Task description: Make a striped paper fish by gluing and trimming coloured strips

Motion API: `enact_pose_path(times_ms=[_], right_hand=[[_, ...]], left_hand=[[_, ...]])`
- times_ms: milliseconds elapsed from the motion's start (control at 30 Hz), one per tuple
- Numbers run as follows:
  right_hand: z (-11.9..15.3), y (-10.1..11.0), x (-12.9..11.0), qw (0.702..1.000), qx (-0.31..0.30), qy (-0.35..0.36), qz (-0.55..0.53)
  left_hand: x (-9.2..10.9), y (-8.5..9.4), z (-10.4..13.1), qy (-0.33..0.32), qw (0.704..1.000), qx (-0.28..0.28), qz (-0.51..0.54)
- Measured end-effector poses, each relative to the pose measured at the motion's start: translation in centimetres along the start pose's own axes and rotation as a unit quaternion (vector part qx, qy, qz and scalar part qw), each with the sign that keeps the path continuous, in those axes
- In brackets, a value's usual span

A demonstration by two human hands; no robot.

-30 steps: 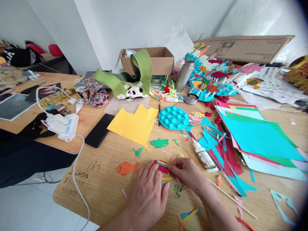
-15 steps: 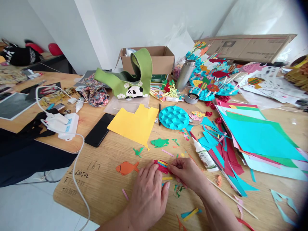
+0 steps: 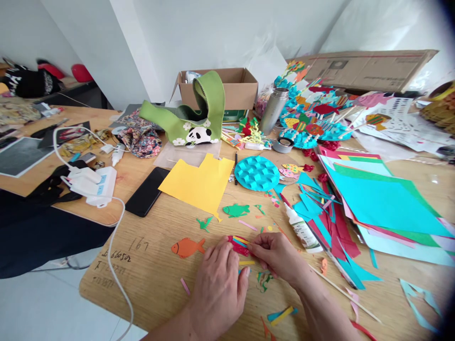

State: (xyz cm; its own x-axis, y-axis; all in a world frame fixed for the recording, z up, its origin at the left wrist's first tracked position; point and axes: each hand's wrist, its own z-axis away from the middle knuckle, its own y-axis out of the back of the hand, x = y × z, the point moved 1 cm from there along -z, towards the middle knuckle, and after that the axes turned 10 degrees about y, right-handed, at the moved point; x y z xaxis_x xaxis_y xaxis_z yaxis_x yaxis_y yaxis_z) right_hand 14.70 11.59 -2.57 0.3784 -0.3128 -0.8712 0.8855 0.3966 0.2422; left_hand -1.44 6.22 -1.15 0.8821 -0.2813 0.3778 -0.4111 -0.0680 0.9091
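Note:
A red paper piece [image 3: 239, 246] lies on the wooden table with thin yellow and blue strips across it. My left hand [image 3: 218, 284] rests flat on its left end, fingers extended and thumb apart. At the right end, my right hand [image 3: 272, 253] pinches the tip of a strip between thumb and finger. An orange paper fish [image 3: 187, 247] lies left of my hands, and a green paper fish [image 3: 236, 210] is above them. Just below the red piece is a loose yellow strip [image 3: 247, 262].
Right of my hands are a glue bottle [image 3: 302, 228], a thin stick [image 3: 344, 292] and stacked coloured paper [image 3: 391, 199]. Yellow paper [image 3: 199, 182], a blue woven disc [image 3: 256, 174] and a black phone [image 3: 147, 192] lie farther back. A power strip [image 3: 103, 187] stands left.

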Motion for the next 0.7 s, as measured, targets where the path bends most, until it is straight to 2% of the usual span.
enact_pose_path(times_ms=[700], right_hand=[[0.07,-0.15,-0.17,1.000,0.001,-0.005,-0.009]], left_hand=[[-0.10,-0.16,0.00,0.001,1.000,0.000,0.002]])
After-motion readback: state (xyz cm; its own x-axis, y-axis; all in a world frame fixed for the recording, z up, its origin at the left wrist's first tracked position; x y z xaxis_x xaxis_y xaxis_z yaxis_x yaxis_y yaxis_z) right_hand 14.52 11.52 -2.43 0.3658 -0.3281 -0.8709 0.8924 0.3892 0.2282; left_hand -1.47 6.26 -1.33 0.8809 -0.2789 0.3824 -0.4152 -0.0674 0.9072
